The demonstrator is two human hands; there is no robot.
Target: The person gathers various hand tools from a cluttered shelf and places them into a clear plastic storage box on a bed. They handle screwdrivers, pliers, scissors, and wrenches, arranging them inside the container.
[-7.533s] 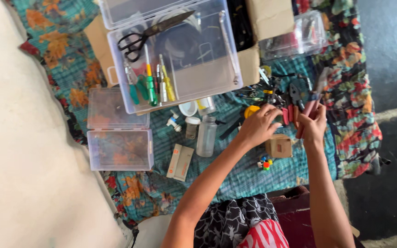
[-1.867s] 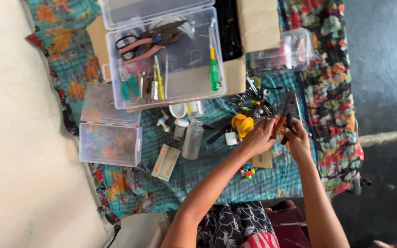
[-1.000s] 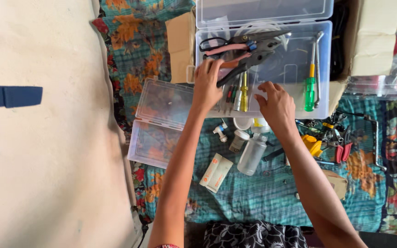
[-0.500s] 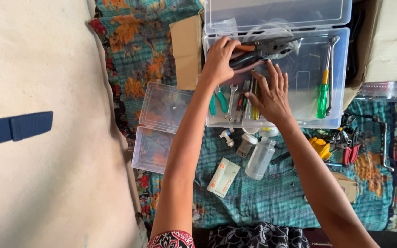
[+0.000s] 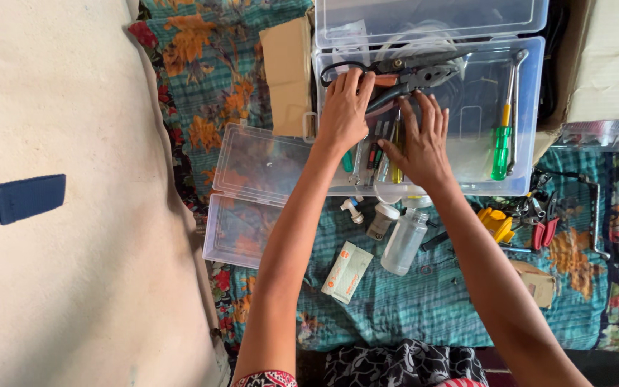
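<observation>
Both my hands reach into a clear plastic toolbox (image 5: 531,122) at the top of the head view. My left hand (image 5: 344,111) lies palm down over black-handled scissors (image 5: 338,69) and red-handled pliers (image 5: 411,80), fingers together on them. My right hand (image 5: 420,143) rests flat with fingers spread over several small screwdrivers (image 5: 385,147) in the box. A green and yellow screwdriver (image 5: 501,140) lies at the box's right side, apart from both hands.
An open, smaller clear case (image 5: 248,193) sits left of the toolbox on the patterned cloth (image 5: 424,301). Near my arms lie a clear bottle (image 5: 404,242), small vials (image 5: 381,221), a flat orange-white packet (image 5: 347,271), a yellow tool (image 5: 496,223) and red-handled cutters (image 5: 546,228). Cardboard boxes (image 5: 607,64) stand at the right.
Both hands moved from the cloth's right side up into the toolbox. In the last half second the left hand settled on the scissors and pliers, and the right spread over the screwdrivers.
</observation>
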